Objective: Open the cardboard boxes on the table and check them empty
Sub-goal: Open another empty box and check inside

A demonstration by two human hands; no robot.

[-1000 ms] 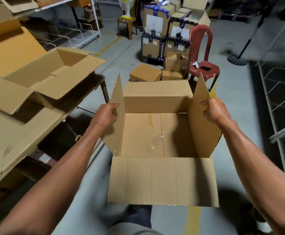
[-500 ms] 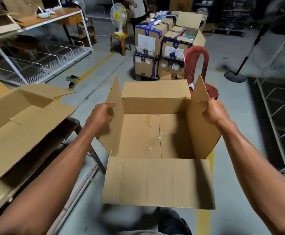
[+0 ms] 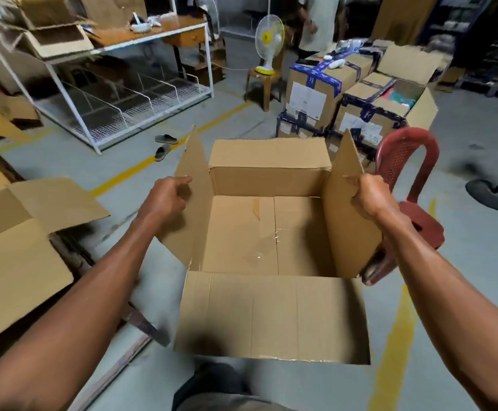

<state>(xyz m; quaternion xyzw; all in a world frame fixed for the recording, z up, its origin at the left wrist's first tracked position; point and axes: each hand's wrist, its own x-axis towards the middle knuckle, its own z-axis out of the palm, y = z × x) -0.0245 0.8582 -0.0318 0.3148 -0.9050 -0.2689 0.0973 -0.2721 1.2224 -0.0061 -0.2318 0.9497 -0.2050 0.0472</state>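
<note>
Warehouse floor [image 3: 464, 129]; open cardboard box [image 3: 271, 315], nothing visible inside.

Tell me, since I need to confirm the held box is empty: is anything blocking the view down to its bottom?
Nothing visible does. The left hand and right hand grip the side flaps apart, and the box shows a bare bottom with only clear tape along its seam.

Both bare arms reach forward, spread apart. The left hand [image 3: 164, 200] has fingers curled, thumb and forefinger pinching at an upright edge. The right hand [image 3: 371, 197] is clenched, gripping the opposite edge, wrist bent slightly.
</note>
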